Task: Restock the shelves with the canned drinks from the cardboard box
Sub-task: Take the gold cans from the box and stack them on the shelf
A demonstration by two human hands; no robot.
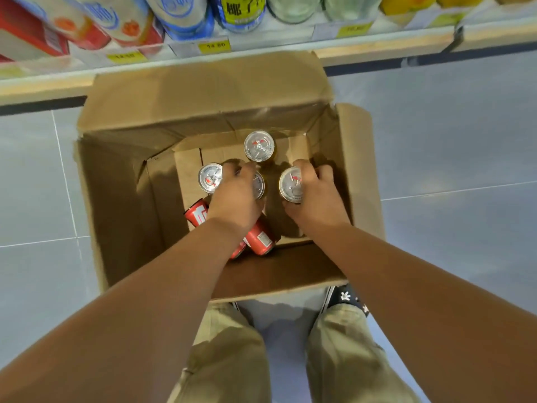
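Note:
An open cardboard box (116, 181) stands on the floor below me, holding several drink cans. Both of my hands reach down into it. My left hand (236, 196) curls over the tops of two upright cans: one at its left (208, 178), the other (259, 186) mostly hidden under the fingers. My right hand (315, 196) grips another upright can (290, 184) from above. A further upright can (259, 146) stands untouched behind the hands. Red cans (260, 238) lie on their sides under my left wrist.
A shelf edge (377, 48) with yellow price tags runs across the top, with bottles and cartons (186, 16) standing above it. Grey tiled floor (450, 141) surrounds the box. My legs and a dark patterned shoe (347, 298) are just behind the box.

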